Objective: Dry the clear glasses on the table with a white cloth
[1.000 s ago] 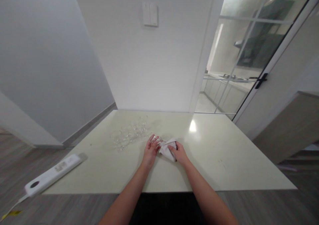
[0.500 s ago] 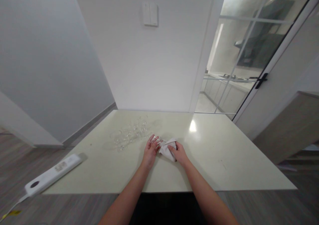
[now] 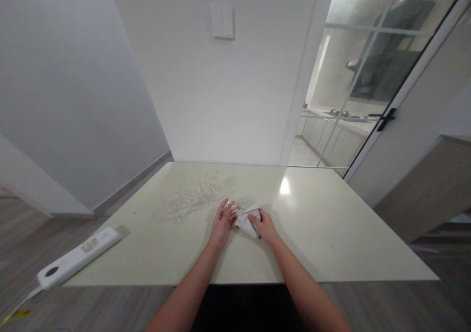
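My left hand (image 3: 222, 221) is curled round a small clear glass (image 3: 230, 206) held just above the pale table (image 3: 331, 234). My right hand (image 3: 264, 225) grips a white cloth (image 3: 246, 221) and presses it against the glass's side. Both hands meet near the middle of the table. To the left, behind my left hand, stand several more clear glasses (image 3: 191, 197) in a loose group.
A long white device (image 3: 73, 258) lies at the table's left front corner, partly over the edge. A white wall with a switch plate (image 3: 222, 21) rises behind the table. A glass door with a black handle (image 3: 385, 118) stands to the right.
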`<state>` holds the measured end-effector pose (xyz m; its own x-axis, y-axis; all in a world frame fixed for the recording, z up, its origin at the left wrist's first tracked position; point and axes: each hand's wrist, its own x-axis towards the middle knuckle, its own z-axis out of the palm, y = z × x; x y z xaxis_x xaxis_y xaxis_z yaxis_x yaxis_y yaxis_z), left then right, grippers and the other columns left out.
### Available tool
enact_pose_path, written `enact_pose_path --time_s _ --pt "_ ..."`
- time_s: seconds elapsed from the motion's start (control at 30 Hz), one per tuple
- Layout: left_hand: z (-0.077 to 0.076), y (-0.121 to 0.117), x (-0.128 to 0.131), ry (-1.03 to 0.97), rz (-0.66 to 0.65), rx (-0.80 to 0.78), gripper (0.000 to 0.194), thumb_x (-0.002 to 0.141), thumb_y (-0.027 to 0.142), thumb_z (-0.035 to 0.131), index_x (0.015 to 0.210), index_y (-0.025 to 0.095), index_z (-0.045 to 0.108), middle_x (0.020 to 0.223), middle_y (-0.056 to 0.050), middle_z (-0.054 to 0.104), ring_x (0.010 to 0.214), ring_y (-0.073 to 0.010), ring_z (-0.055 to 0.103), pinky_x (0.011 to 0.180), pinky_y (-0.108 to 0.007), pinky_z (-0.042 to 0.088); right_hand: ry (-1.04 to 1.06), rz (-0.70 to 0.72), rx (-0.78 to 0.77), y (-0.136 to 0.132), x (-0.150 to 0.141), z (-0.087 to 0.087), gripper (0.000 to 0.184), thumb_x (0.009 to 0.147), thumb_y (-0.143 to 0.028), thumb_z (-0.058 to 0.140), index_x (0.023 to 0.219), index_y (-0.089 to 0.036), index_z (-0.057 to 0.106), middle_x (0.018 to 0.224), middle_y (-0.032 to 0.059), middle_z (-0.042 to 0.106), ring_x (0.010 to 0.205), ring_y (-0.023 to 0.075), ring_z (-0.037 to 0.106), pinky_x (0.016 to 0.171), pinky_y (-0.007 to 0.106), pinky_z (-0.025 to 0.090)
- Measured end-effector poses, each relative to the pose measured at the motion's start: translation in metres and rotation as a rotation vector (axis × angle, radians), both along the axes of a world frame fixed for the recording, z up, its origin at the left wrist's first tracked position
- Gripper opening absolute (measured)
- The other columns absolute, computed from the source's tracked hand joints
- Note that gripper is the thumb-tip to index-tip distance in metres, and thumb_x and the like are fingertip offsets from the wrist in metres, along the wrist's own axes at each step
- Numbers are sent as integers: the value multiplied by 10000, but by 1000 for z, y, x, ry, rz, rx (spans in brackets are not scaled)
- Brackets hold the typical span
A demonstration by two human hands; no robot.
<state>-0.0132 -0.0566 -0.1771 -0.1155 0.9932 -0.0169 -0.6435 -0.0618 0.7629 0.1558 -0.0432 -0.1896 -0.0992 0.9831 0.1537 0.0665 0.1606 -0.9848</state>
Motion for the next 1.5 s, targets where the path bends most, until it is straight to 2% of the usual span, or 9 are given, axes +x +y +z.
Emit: enact_pose_path --time_s 0.7,1.5 --pt "-5 3 -1 31 13 -3 620 718 317 774 1287 304 528 1345 -80 551 970 -158 659 763 -232 516 -19 -12 1 4 0 -7 309 737 -388 636 928 -146 640 839 44 687 715 173 587 650 272 464" --pt "-5 2 -3 13 -15 -15 587 749 325 750 1289 323 520 1344 -56 554 984 -153 658 791 -251 517 -42 -15 15 3 0 -7 314 739 -396 631 938 -153 642 838 36 686 721 178 589 654 276 472"
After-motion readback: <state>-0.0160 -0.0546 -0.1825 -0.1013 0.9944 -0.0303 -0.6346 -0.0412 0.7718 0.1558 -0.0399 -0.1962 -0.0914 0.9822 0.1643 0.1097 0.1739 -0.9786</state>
